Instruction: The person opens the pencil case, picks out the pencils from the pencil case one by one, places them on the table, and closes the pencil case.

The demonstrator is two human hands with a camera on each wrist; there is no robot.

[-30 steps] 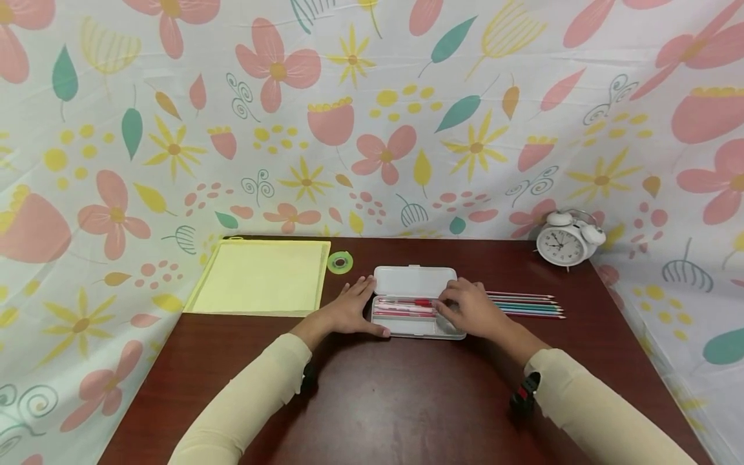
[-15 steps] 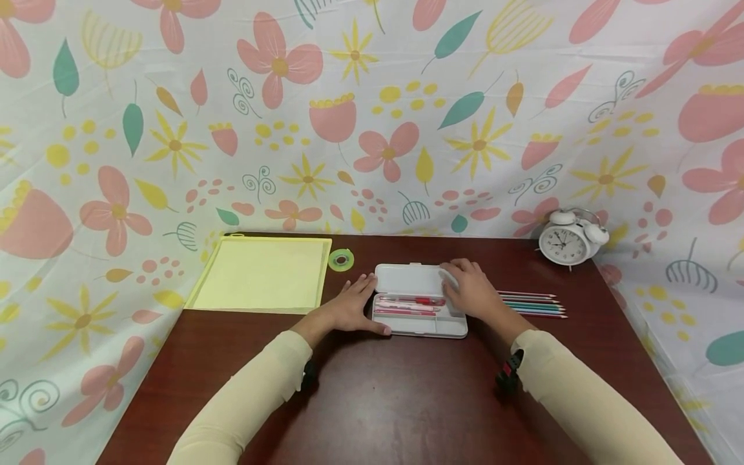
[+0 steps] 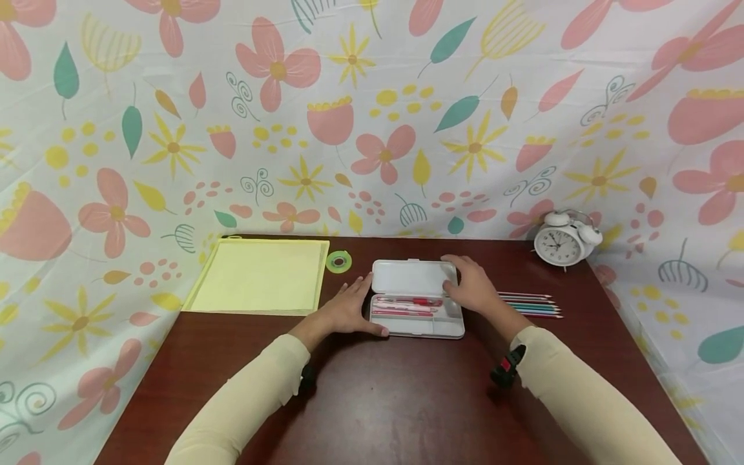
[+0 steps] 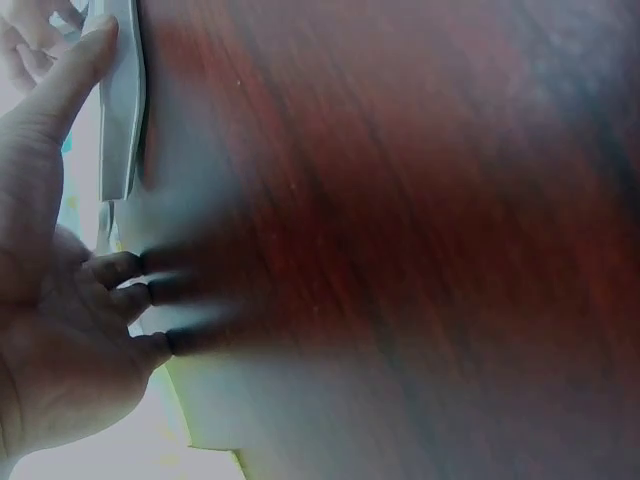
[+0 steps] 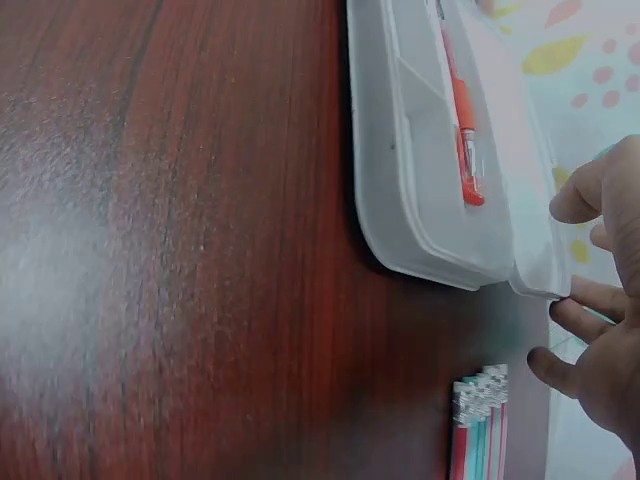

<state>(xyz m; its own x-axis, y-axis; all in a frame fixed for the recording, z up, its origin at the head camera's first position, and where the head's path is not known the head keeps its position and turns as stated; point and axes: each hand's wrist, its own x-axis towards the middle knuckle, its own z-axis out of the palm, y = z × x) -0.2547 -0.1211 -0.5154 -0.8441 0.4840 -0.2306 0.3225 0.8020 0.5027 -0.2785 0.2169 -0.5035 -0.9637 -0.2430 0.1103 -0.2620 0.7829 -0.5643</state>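
Observation:
An opened white pencil case (image 3: pixel 449 328) lies on the table, its lid (image 3: pixel 407 278) folded back. Inside are a red pen (image 3: pixel 427 301) and several pink-and-white pens or pencils (image 3: pixel 401 309). My left hand (image 3: pixel 343 310) rests at the case's left end, fingers extended and thumb touching the front corner. At the lid's right edge, my right hand (image 3: pixel 473 284) pinches it, thumb on the inner face and fingers behind. The right wrist view shows the red pen (image 5: pixel 466 130) near the compartment divider, beside the thumb and lid.
Several pencils (image 3: pixel 531 305) lie in a row right of the case. A white alarm clock (image 3: pixel 558 245) stands at the back right. A yellow-edged folder (image 3: pixel 261 278) and a green tape roll (image 3: pixel 339 261) lie left. Patterned cloth (image 3: pixel 383 129) hangs behind.
My right hand has left the red pen inside the case and moved back to the lid's right edge. The left hand stays at the left end.

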